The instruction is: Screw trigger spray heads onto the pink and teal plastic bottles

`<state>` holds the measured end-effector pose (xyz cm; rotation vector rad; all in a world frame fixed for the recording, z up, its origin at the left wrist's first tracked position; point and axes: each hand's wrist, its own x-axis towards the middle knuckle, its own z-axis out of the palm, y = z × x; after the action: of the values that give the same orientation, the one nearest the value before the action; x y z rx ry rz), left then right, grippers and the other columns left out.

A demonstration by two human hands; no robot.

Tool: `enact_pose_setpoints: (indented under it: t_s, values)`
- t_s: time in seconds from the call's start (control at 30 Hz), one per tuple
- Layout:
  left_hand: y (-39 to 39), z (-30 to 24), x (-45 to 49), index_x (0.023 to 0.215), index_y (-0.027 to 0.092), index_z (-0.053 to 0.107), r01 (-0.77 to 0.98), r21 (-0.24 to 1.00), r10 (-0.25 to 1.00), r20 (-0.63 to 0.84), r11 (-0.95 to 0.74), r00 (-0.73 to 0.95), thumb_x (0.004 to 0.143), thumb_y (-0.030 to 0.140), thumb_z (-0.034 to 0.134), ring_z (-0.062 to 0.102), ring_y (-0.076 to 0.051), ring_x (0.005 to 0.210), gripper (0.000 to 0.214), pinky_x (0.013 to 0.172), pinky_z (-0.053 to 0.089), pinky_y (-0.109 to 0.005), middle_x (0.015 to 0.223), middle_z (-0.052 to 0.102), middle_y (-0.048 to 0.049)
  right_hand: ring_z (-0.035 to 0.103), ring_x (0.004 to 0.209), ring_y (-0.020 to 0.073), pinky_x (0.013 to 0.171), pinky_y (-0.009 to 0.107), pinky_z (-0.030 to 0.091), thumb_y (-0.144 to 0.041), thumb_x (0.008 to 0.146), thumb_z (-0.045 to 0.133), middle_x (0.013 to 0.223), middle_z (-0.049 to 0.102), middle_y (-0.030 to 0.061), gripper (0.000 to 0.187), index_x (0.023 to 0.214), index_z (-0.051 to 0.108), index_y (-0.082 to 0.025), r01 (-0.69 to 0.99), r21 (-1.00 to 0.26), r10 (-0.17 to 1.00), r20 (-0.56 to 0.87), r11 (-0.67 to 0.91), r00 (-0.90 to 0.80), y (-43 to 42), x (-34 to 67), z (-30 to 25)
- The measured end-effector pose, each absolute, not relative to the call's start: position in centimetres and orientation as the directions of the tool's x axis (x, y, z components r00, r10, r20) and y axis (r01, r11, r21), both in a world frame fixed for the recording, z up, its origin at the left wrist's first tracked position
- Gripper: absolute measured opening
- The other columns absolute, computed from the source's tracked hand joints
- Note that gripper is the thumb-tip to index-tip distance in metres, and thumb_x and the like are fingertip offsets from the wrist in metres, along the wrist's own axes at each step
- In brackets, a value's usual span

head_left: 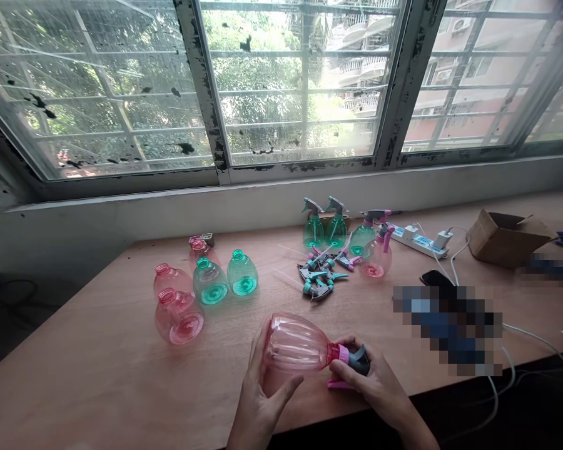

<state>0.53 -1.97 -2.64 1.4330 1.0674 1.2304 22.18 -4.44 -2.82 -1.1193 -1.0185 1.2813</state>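
A clear pink spray bottle lies sideways between my hands, low over the front of the table. My left hand cups its base, fingers behind it and thumb apart below. With thumb and fingers, my right hand grips the pink collar and dark grey trigger spray head at the bottle's neck. A pink trigger piece shows under that hand. Beyond the bottle lies a pile of loose spray heads, grey with green or pink parts, some with clear tubes.
Several headless bottles, pink and green, stand at the left. Green bottles with heads and a pink one stand at the back. Rightward are a power strip, an open cardboard box, a phone and white cables.
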Motion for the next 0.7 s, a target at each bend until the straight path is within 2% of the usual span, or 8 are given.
enact_pose_setpoints:
  t_s: [0.1, 0.37, 0.53, 0.7]
  values:
    - [-1.8, -2.9, 0.5, 0.148, 0.040, 0.036, 0.047, 0.975, 0.968, 0.207, -0.215, 0.142, 0.079, 0.035, 0.077, 0.038, -0.030, 0.145, 0.081, 0.122, 0.028, -0.043, 0.158, 0.042, -0.0012, 0.061, 0.068, 0.0163, 0.062, 0.029, 0.060, -0.048, 0.073, 0.082, 0.074, 0.066, -0.0008, 0.039, 0.091, 0.065, -0.018, -0.170, -0.985, 0.998, -0.043, -0.035, 0.042, -4.5, 22.2, -2.8]
    - [-2.3, -2.1, 0.7, 0.148, 0.040, 0.035, -0.012, 0.989, 0.977, 0.145, -0.145, 0.159, 0.077, 0.038, 0.078, 0.040, -0.028, 0.144, 0.083, 0.121, 0.029, -0.042, 0.157, 0.042, -0.0009, 0.062, 0.066, 0.0150, 0.063, 0.028, 0.060, -0.046, 0.072, 0.084, 0.072, 0.065, -0.0017, 0.039, 0.089, 0.064, -0.018, -0.233, -0.971, 0.998, -0.061, -0.059, 0.003, -4.7, 22.2, -2.5]
    - [-2.2, -2.2, 0.6, 0.147, 0.039, 0.038, -0.022, 0.991, 0.978, 0.135, -0.133, 0.161, 0.080, 0.038, 0.076, 0.036, -0.027, 0.146, 0.077, 0.122, 0.028, -0.039, 0.158, 0.042, 0.0008, 0.062, 0.065, 0.0146, 0.063, 0.029, 0.060, -0.044, 0.072, 0.085, 0.069, 0.067, -0.0013, 0.039, 0.091, 0.062, -0.018, -0.266, -0.963, 0.999, -0.048, -0.049, -0.011, -4.9, 22.2, -2.3]
    - [-1.8, -3.1, 0.4, 0.145, 0.041, 0.040, -0.048, 0.993, 0.980, 0.118, -0.112, 0.159, 0.080, 0.036, 0.077, 0.037, -0.028, 0.145, 0.076, 0.123, 0.026, -0.044, 0.156, 0.044, 0.0005, 0.065, 0.066, 0.0161, 0.065, 0.030, 0.060, -0.044, 0.073, 0.084, 0.069, 0.068, -0.0006, 0.039, 0.093, 0.062, -0.018, -0.271, -0.961, 0.998, -0.055, -0.056, -0.011, -4.9, 22.3, -2.3]
